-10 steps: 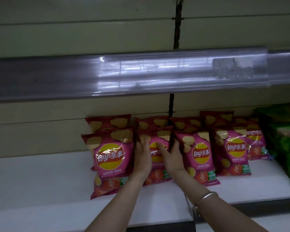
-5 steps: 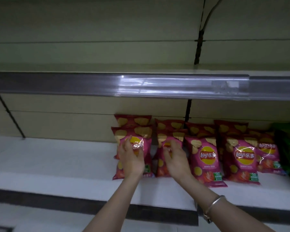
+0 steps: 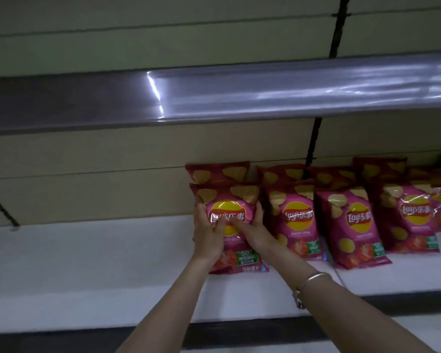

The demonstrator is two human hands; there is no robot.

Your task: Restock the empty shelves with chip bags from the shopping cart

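Note:
Several pink-red Lay's chip bags stand in two rows on the white shelf [image 3: 87,256]. The leftmost front bag [image 3: 229,207] is held upright between both hands. My left hand [image 3: 208,234] grips its left edge, thumb across the front. On the bag's right edge sits my right hand [image 3: 252,229], fingers curled behind and thumb over the logo. Right of it stand a second front bag [image 3: 294,220], a third [image 3: 351,225] and a fourth [image 3: 407,217]. More bags [image 3: 217,171] lean on the back wall behind them. The shopping cart is out of view.
The shelf above has a shiny clear price rail [image 3: 239,95] jutting out over the bags. A black upright slot [image 3: 313,138] runs down the beige back panel. The white shelf stretches bare to the left of the bags. A silver bracelet [image 3: 313,277] is on my right wrist.
Both hands moved from the second front bag to the leftmost front bag and now grip it on either side. The camera has swung left and closer.

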